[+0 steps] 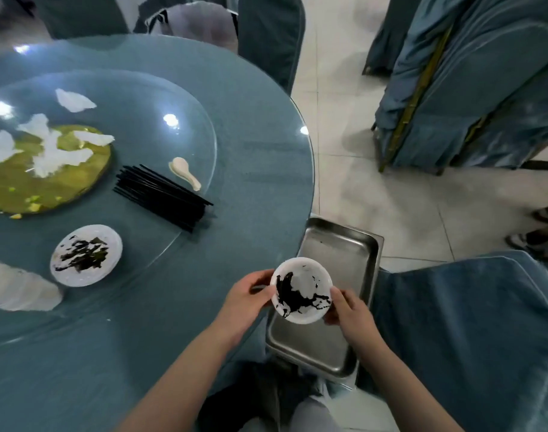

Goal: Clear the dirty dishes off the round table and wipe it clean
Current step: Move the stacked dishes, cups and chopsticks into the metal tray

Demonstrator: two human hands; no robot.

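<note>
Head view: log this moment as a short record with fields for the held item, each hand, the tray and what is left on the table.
held item: white plate smeared with dark scraps, over the tray
left hand: grip on the plate's left rim
right hand: grip on the plate's right rim
tray: steel, beside the table edge, nearly bare
table: second dirty plate, black chopsticks, white spoon, napkins on a yellow disc, stacked cups
wiping: not yet begun

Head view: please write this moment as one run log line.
left hand: holds bowl rim | right hand: holds bowl rim | dirty bowl: above steel tray | second dirty bowl: on table
</note>
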